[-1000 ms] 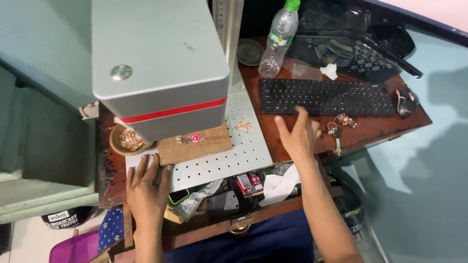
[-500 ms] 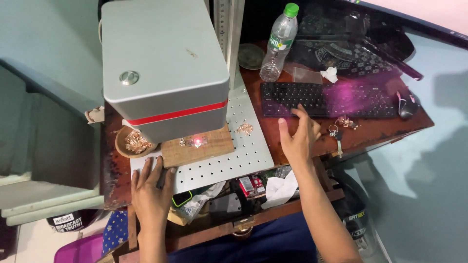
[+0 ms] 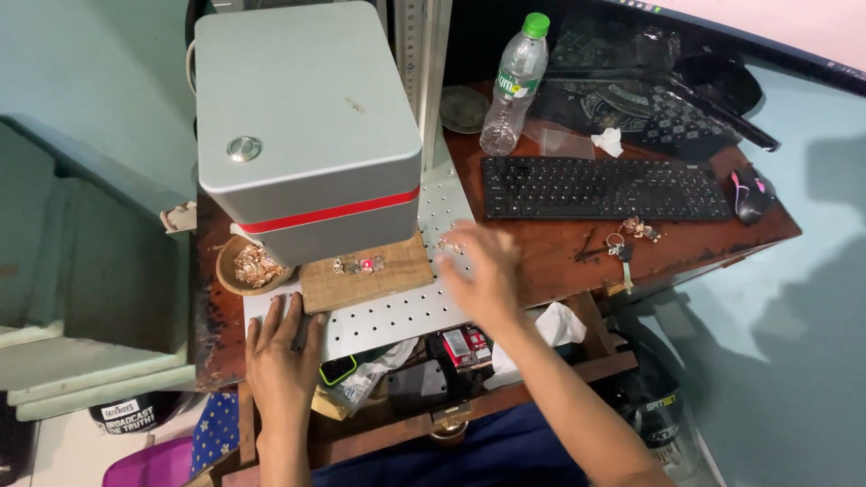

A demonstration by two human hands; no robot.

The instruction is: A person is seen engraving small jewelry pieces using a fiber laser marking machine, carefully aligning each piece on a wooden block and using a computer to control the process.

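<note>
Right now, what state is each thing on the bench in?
Left hand: flat, open, on perforated metal plate.
Right hand: open, blurred, over the plate.
Wooden block: under grey box machine.
Clear plastic bottle: upright, capped.
Round wooden bowl: holds metal scraps.

Bright, even light; motion-blurred right hand (image 3: 483, 275)

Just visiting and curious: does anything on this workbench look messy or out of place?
Yes. Small metal scraps lie loose on the perforated plate, outside the wooden bowl. The open drawer below is crammed with crumpled odds and ends.
</note>
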